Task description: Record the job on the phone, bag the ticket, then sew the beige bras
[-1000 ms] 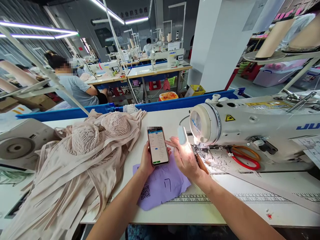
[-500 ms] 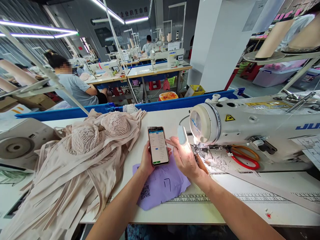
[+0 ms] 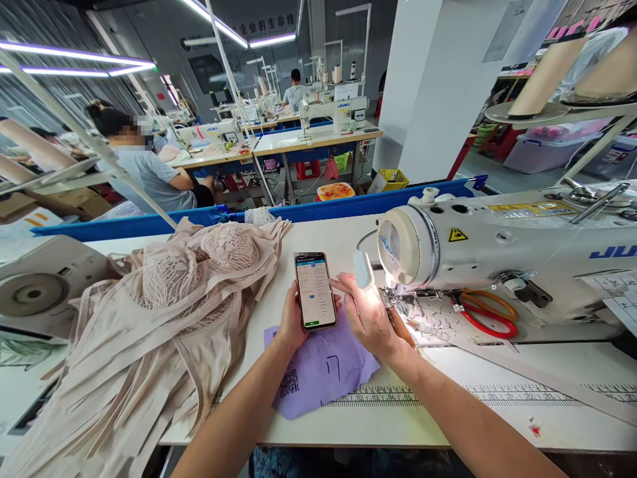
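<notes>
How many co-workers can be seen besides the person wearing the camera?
2: a seated person in a grey-blue shirt at the left bench, and a person in a pale shirt at the far benches. Others may be hidden behind machines.

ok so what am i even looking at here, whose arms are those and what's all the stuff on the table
This is one picture from a camera worn on a person's head. It looks forward and down, so the two bare arms coming in from the bottom are that person's own. The left hand holds a phone with its screen lit. The right hand holds nothing and points its forefinger at the screen's right edge. Under the hands, a purple paper slip with a square code lies on the white table. To the left is a heap of beige lace garments. To the right stands a white sewing machine, with red and orange scissors on its bed. Further back, another person sits at a separate table.
</notes>
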Motion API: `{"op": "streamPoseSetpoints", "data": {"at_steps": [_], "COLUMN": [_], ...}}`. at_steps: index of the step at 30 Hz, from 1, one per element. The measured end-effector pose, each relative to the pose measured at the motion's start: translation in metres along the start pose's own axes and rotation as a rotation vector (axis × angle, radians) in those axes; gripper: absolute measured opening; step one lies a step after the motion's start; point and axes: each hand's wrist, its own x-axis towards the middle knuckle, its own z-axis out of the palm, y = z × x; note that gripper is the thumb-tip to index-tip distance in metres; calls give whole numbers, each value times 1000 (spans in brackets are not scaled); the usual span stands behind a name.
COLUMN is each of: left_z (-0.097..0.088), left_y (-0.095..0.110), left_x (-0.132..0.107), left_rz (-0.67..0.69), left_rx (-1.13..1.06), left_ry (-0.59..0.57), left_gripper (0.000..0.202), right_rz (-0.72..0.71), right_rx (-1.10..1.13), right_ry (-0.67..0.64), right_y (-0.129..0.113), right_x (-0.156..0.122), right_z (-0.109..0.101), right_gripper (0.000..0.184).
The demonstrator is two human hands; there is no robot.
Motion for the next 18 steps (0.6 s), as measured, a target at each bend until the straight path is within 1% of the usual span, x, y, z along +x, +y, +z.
{"op": "streamPoseSetpoints", "data": {"at_steps": [8, 13, 18], "left_z": [0, 0, -1], "left_y": [0, 4, 8], "left_x": [0, 2, 2], "left_rz": [24, 44, 29], "left_rx": [-15, -7, -10], "left_ry": [52, 116, 88], "left_gripper": [50, 49, 55], "right_rz": [-13, 0, 15], "right_rx": [-4, -9, -5], "right_ry": [-8, -28, -31], "right_y": [-1, -4, -1], "right_x": [-4, -5, -7], "right_z": [0, -2, -1], "right_gripper": [39, 38, 38]}}
